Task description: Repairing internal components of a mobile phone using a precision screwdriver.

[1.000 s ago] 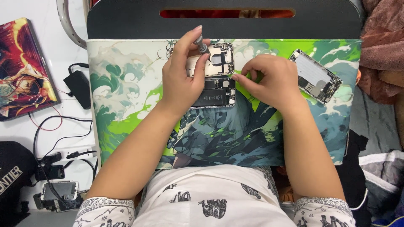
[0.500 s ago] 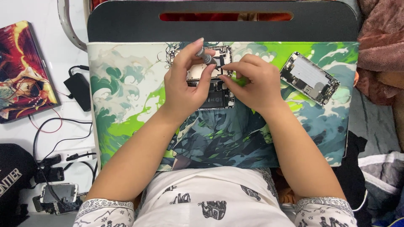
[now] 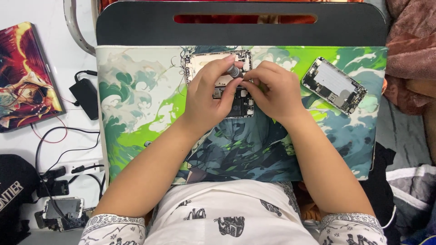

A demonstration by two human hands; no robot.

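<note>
Both hands sit close together over an opened phone (image 3: 227, 86) w/ its back off, lying flat on a green and white picture mat (image 3: 136, 113). The left hand (image 3: 206, 97) is curled, and its thumb and first finger pinch a small grey tool (image 3: 235, 71), prob. a little screwdriver, tilted so its top sticks up between the 2 hands. The right hand (image 3: 272, 90) is curled too, fingers bent down tight onto the phone's right edge; can't tell if it grips a tiny part or just presses the phone, since the fingertips hide that spot. The phone is right under both hands: its top end w/ the pale plate pokes out above the left hand's fingers, and the dark lower end shows in the gap just below the 2 hands. The hands almost touch each other over the middle of it. Off to the right of the right hand, well apart, lies a second opened phone (image 3: 334, 85), tilted on the mat. Far left of the left hand, off the mat, there's a black charger block (image 3: 85, 97) w/ a wire, and past that a colourful picture book (image 3: 25, 77). Down by the left elbow lies another small phone (image 3: 63, 208) among black cables.
</note>
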